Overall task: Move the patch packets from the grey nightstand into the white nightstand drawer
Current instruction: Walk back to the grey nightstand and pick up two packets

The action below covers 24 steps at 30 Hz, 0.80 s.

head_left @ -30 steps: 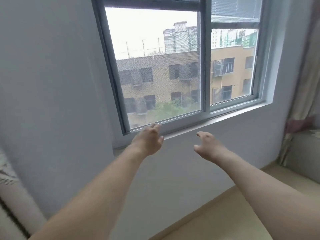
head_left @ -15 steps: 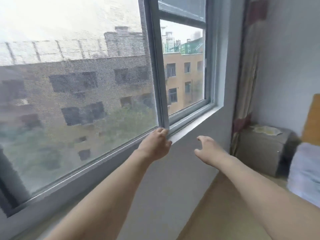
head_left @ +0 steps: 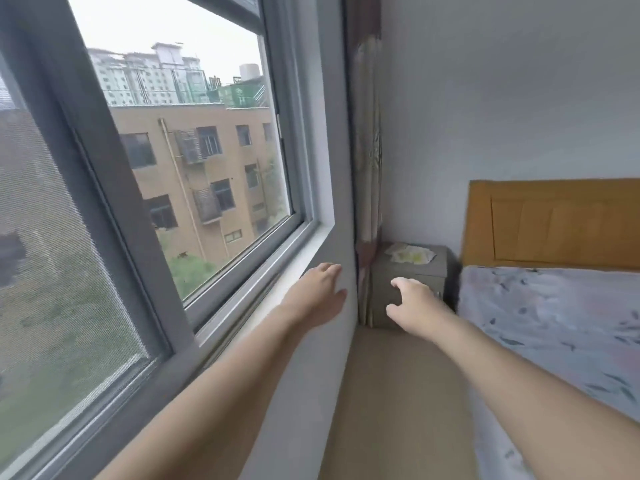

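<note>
Window: fills 9 to 11 o'clock. I note that half a second ago it covered most of the view; the view has swung right, so the bedroom corner now shows.
Left hand: near centre, at the wall's edge just below the sill; fingers extended and relaxed, holding nothing.
Curtain: hangs at 12 o'clock, between the window wall and the nightstand.
Right hand: just right of centre, in front of the nightstand's face; fingers loosely spread, empty.
Grey nightstand: right of centre, in the corner beside the bed; earlier it sat at the right edge, and is now nearly straight ahead.
Patch packets: pale heap on the nightstand top, untouched.
Bed: 3 to 5 o'clock, wooden headboard above.
White nightstand: not in view.
Task meaning: I judge the source is now found; the approach and first pickup are not yet done.
</note>
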Each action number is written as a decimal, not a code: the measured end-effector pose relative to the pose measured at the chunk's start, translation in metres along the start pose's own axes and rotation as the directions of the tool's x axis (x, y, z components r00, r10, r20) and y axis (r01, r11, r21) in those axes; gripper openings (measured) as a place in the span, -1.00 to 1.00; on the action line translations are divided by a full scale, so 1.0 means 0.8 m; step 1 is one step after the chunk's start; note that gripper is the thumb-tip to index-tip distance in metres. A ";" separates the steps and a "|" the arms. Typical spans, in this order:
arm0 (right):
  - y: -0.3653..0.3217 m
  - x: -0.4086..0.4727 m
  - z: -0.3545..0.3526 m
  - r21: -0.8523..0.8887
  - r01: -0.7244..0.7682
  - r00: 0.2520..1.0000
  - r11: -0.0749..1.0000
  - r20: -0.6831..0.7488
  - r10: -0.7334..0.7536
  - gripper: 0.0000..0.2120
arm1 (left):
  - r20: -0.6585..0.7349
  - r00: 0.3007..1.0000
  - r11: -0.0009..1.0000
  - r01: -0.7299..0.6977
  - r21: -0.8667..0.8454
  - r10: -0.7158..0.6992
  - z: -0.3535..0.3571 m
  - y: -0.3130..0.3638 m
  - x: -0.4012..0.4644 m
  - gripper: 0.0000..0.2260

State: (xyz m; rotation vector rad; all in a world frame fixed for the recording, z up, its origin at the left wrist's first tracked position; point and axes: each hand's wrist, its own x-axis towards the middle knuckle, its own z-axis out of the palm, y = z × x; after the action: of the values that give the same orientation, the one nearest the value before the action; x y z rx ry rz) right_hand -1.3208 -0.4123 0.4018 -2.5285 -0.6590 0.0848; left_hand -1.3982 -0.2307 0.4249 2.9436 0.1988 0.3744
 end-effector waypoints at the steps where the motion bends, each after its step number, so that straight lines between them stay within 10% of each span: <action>1: 0.013 0.031 0.000 0.003 -0.011 1.000 1.000 -0.015 0.011 -0.51 | 0.002 1.000 1.000 -0.010 -0.005 0.010 0.011 -0.003 0.034 -0.56; 24: 0.299 0.724 -0.049 -0.016 -0.289 0.957 0.957 -0.033 0.288 -0.59 | 0.226 0.974 0.953 0.050 -0.298 0.020 0.267 -0.038 0.816 -0.94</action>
State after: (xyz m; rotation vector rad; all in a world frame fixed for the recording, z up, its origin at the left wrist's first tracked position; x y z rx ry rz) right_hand -0.6996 -0.3364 0.3553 -2.6234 -0.2751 0.1425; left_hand -0.7201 -0.1333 0.3698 2.6507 0.1205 0.0554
